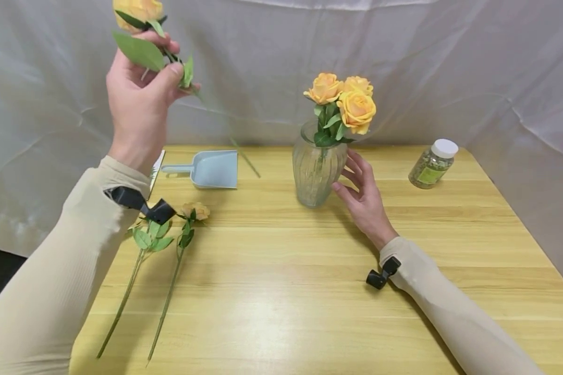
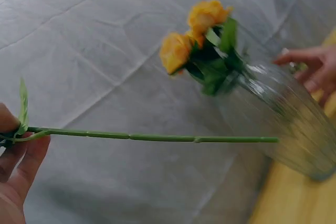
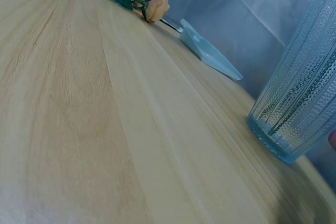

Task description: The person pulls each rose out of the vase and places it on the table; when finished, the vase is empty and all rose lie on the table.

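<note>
My left hand (image 1: 141, 99), raised at the upper left, pinches a yellow rose (image 1: 138, 13) by the top of its stem, among the leaves. The long green stem (image 2: 163, 137) slants down toward the vase in the head view, its lower end free. A ribbed clear glass vase (image 1: 309, 169) stands upright at the back of the table, with several yellow roses (image 1: 356, 110) in it leaning right. At the vase's right side is my right hand (image 1: 363, 205), fingers curved around the glass and thumb in front. Only a fingertip (image 3: 333, 140) shows in the right wrist view.
Two more yellow roses lie on the wooden table (image 1: 272, 291) at the left, one with its bloom (image 1: 196, 211) in sight. Behind them is a light blue dustpan (image 1: 215, 169). A white-lidded jar (image 1: 433, 164) stands at the back right. Grey cloth (image 1: 244, 62) hangs behind the table.
</note>
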The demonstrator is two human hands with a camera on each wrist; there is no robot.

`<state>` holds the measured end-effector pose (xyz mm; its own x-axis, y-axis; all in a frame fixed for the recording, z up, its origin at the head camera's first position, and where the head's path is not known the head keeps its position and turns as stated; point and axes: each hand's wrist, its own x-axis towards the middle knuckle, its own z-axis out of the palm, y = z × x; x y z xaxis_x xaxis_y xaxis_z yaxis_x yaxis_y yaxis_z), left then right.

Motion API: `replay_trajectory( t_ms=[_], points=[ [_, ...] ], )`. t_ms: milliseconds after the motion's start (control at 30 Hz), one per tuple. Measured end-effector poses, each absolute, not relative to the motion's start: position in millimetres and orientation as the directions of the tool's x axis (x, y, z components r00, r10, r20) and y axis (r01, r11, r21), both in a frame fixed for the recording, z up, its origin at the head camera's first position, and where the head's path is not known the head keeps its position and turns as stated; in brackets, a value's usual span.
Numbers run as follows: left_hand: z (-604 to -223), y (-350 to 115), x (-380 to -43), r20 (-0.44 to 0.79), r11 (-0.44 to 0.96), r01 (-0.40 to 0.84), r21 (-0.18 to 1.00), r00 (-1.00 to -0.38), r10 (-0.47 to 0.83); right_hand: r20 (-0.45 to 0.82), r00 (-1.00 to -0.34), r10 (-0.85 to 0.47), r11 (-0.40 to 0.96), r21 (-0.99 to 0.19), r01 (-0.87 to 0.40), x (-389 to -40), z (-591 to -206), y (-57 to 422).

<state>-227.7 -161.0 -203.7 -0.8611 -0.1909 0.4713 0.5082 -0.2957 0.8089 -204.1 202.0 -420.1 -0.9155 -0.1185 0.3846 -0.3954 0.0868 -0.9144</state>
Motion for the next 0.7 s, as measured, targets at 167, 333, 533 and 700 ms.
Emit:
replay_trajectory(
  t_ms=[167,333,533,700],
  points=[
    [-227.3,-177.4,-217.1,0.427,-0.205,0.435,0.877,-0.900,-0.082,0.373,-0.920,-0.119,0.096,-0.918,-0.384,-203.2,-419.5,202.2],
    [-254.9,-191.1,-197.5,0.338,-0.053,0.336,0.940,-0.940,0.039,0.384,-0.915,-0.122,0.092,-0.914,-0.395,-203.8,-418.8,201.0],
    [-279.6,-201.0,-175.1,0.198,0.184,0.224,0.957,-0.969,0.149,0.387,-0.914,-0.124,0.103,-0.911,-0.399,-203.8,-418.5,201.7],
    [-298.0,-201.4,-161.2,0.082,0.325,0.152,0.933,-0.972,0.219,0.380,-0.917,-0.120,0.104,-0.914,-0.392,-203.9,-419.4,202.2]
  ],
)
